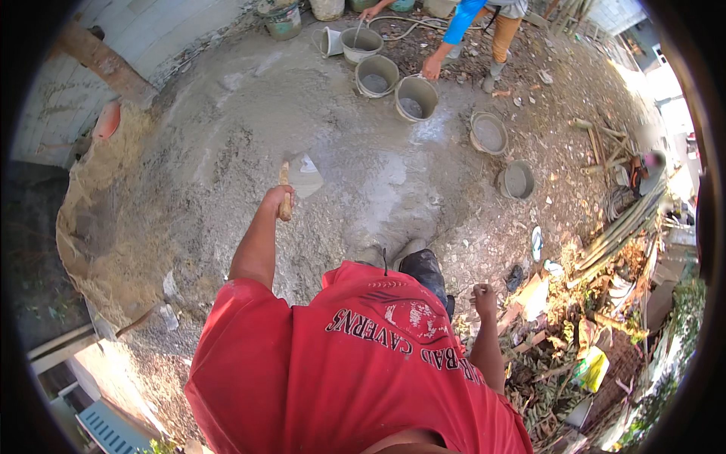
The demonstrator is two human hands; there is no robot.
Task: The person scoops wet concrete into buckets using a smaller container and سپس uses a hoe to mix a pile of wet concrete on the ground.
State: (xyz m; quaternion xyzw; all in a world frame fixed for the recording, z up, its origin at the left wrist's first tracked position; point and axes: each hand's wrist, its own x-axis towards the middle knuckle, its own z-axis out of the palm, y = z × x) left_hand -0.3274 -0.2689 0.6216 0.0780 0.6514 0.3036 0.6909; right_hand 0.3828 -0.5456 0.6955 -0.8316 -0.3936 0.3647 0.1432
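Note:
My left hand [278,198] is wrapped round the wooden grip of what looks like a shovel [284,210]. Its grey metal blade [306,178] lies beyond the grip, over wet grey concrete mix [249,136] spread on the ground. At my right side, low and away from any tool, my right hand [484,299] hangs with its fingers curled in; nothing shows in it. My boots stand at the near edge of the mix, partly hidden by my red shirt.
Another person [467,19] in blue sleeves leans over at the back, one hand on a bucket [416,98]. Several more buckets [376,76] stand nearby, two on the right [516,180]. Sand [98,204] lies left, bamboo poles [620,234] and debris right.

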